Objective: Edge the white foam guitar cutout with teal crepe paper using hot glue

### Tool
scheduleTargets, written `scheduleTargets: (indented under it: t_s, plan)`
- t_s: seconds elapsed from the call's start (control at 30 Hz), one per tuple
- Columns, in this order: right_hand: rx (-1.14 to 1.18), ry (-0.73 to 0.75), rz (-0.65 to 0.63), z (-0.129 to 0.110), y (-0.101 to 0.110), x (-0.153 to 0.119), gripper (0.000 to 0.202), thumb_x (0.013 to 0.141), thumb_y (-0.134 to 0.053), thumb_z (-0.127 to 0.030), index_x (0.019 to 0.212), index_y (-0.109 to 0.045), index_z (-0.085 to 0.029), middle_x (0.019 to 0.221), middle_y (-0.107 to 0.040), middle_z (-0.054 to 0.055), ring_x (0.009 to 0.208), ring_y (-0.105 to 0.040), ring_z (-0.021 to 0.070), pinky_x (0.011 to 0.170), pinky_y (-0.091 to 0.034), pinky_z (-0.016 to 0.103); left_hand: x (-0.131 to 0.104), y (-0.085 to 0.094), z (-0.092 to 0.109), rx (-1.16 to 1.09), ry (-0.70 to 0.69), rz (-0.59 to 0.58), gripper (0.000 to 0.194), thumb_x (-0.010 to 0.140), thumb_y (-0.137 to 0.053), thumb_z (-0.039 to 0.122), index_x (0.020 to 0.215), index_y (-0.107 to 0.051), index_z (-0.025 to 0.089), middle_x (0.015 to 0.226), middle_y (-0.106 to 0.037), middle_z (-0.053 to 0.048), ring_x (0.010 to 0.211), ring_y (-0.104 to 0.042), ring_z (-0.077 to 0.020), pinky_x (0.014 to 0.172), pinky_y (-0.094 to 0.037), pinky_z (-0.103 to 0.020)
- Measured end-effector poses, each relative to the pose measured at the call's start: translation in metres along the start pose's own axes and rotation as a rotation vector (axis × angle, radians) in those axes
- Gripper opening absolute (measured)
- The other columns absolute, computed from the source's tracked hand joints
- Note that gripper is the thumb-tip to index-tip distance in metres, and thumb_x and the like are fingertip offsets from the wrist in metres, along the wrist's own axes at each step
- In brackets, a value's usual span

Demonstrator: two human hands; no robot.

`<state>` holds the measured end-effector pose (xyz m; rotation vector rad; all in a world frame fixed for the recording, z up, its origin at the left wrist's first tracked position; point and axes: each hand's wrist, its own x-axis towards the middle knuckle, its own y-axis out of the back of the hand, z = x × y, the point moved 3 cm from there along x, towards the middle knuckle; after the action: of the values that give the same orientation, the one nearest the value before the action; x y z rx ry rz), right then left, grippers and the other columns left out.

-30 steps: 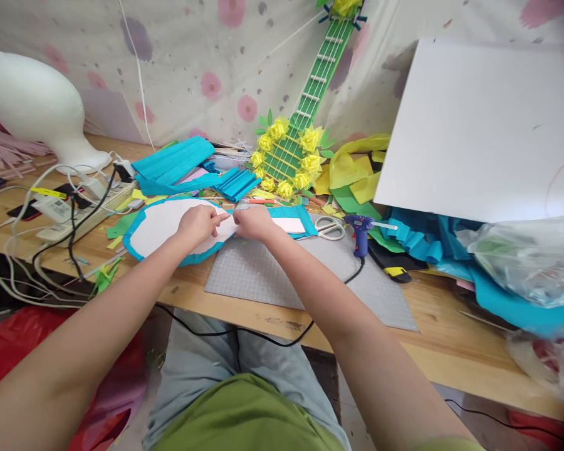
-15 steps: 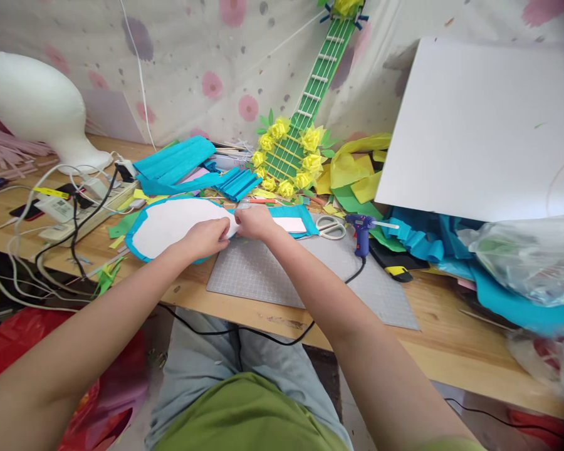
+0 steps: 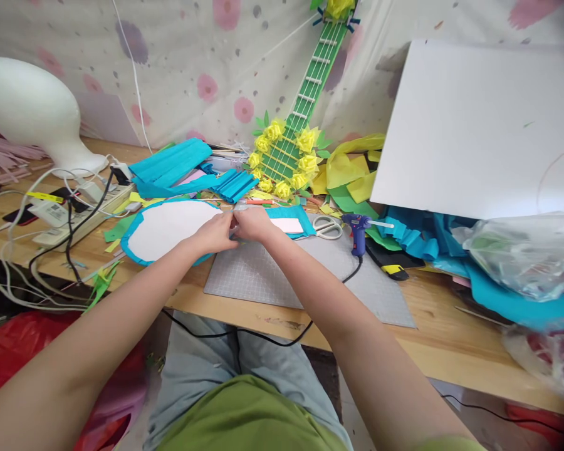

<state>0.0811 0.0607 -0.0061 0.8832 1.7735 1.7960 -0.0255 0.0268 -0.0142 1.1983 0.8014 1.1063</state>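
Note:
A guitar-shaped white board cutout (image 3: 169,229) with blue crepe paper folded over its rim lies partly on the grey cutting mat (image 3: 244,275). Its narrow neck, with a white strip (image 3: 287,225) on blue paper, points right. My left hand (image 3: 216,233) is closed at the joint of body and neck, fingers bent together. Touching it, my right hand (image 3: 251,223) is closed at the start of the neck. Both pinch at the blue-edged cutout there; the fingertips are largely hidden. White-handled scissors (image 3: 328,227) lie just right of the neck, beside a blue glue gun (image 3: 358,232).
Behind stands a green paper guitar (image 3: 305,97) with yellow flowers. Folded blue crepe paper (image 3: 173,166) lies back left. A power strip (image 3: 82,216) with tangled cables is at left, near a white foam head (image 3: 32,113). A large white board (image 3: 479,125) leans at right; a utility knife (image 3: 395,270) lies below.
My left hand has shifted slightly right, up against my right hand, and its fingers have moved at the joint. The whole view has drifted a little.

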Motion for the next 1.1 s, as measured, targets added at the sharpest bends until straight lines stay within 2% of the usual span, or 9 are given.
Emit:
scheduleTargets:
  t_s: [0.13, 0.23, 0.33, 0.47, 0.57, 0.63, 0.77, 0.9, 1.1]
  plan:
    - [0.056, -0.016, -0.014, 0.011, -0.004, -0.013, 0.036, 0.074, -0.055, -0.033, 0.107, -0.054, -0.019, 0.102, -0.065, 0.008, 0.090, -0.060, 0.0238, 0.072, -0.043, 0.032, 0.006, -0.003, 0.000, 0.046, 0.070, -0.019, 0.032, 0.067, -0.058, 0.030, 0.094, -0.046, 0.018, 0.099, -0.058, -0.008, 0.096, -0.055, -0.0245, 0.074, -0.043, -0.032]
    - [0.076, 0.040, 0.034, 0.024, -0.012, -0.034, 0.047, 0.074, -0.058, -0.029, 0.117, -0.047, -0.017, 0.115, -0.059, 0.010, 0.104, -0.054, 0.0230, 0.080, -0.041, 0.032, 0.005, -0.001, -0.002, 0.076, 0.123, -0.042, 0.026, 0.069, -0.055, 0.025, 0.093, -0.046, 0.021, 0.100, -0.058, -0.007, 0.098, -0.054, -0.0237, 0.072, -0.044, -0.031]
    - [0.073, 0.053, 0.149, 0.038, -0.023, -0.057, 0.047, 0.073, -0.059, -0.025, 0.117, -0.047, -0.015, 0.124, -0.053, 0.011, 0.113, -0.046, 0.0229, 0.090, -0.037, 0.033, 0.004, 0.001, 0.001, 0.120, 0.135, -0.031, 0.027, 0.069, -0.054, 0.024, 0.095, -0.046, 0.021, 0.102, -0.057, -0.007, 0.099, -0.053, -0.0247, 0.071, -0.044, -0.033]
    - [0.050, -0.052, 0.214, 0.050, -0.035, -0.072, 0.037, 0.076, -0.057, -0.023, 0.111, -0.051, -0.014, 0.117, -0.056, 0.011, 0.109, -0.048, 0.0237, 0.089, -0.038, 0.033, 0.005, -0.003, 0.011, 0.228, 0.081, 0.042, 0.035, 0.070, -0.055, 0.026, 0.103, -0.047, 0.020, 0.110, -0.054, -0.009, 0.108, -0.047, -0.0271, 0.078, -0.044, -0.035]
    - [0.026, -0.140, 0.179, 0.052, -0.037, -0.072, 0.025, 0.081, -0.054, -0.023, 0.104, -0.055, -0.015, 0.108, -0.061, 0.010, 0.102, -0.053, 0.0230, 0.084, -0.040, 0.031, 0.008, -0.009, 0.022, 0.276, -0.022, 0.070, 0.038, 0.071, -0.060, 0.030, 0.105, -0.048, 0.018, 0.114, -0.052, -0.009, 0.110, -0.046, -0.0262, 0.085, -0.042, -0.035]
    - [0.029, -0.195, 0.142, 0.052, -0.037, -0.070, 0.020, 0.085, -0.049, -0.026, 0.102, -0.056, -0.016, 0.106, -0.063, 0.009, 0.098, -0.056, 0.0221, 0.078, -0.041, 0.031, 0.010, -0.013, 0.026, 0.286, -0.052, 0.048, 0.035, 0.074, -0.060, 0.029, 0.105, -0.049, 0.018, 0.111, -0.055, -0.008, 0.106, -0.050, -0.0244, 0.083, -0.042, -0.032]
    - [0.032, -0.250, 0.093, 0.052, -0.034, -0.068, 0.021, 0.088, -0.045, -0.029, 0.103, -0.056, -0.017, 0.108, -0.063, 0.008, 0.094, -0.059, 0.0215, 0.071, -0.041, 0.030, 0.013, -0.017, 0.028, 0.337, -0.022, -0.004, 0.022, 0.081, -0.052, 0.027, 0.102, -0.054, 0.017, 0.104, -0.060, -0.009, 0.096, -0.057, -0.0239, 0.072, -0.043, -0.031]
    - [0.043, -0.267, 0.070, 0.053, -0.029, -0.065, 0.020, 0.088, -0.047, -0.028, 0.102, -0.057, -0.018, 0.107, -0.064, 0.008, 0.092, -0.060, 0.0209, 0.067, -0.039, 0.028, 0.014, -0.016, 0.025, 0.339, 0.010, -0.034, 0.024, 0.086, -0.044, 0.029, 0.102, -0.057, 0.017, 0.102, -0.062, -0.010, 0.086, -0.062, -0.0238, 0.068, -0.042, -0.032]
    - [0.042, -0.278, 0.025, 0.058, -0.020, -0.054, 0.015, 0.083, -0.054, -0.029, 0.092, -0.062, -0.019, 0.100, -0.066, 0.006, 0.087, -0.060, 0.0199, 0.063, -0.036, 0.027, 0.018, -0.012, 0.021, 0.273, 0.050, -0.049, 0.020, 0.083, -0.048, 0.031, 0.092, -0.061, 0.018, 0.094, -0.066, -0.008, 0.088, -0.061, -0.0238, 0.068, -0.041, -0.030]
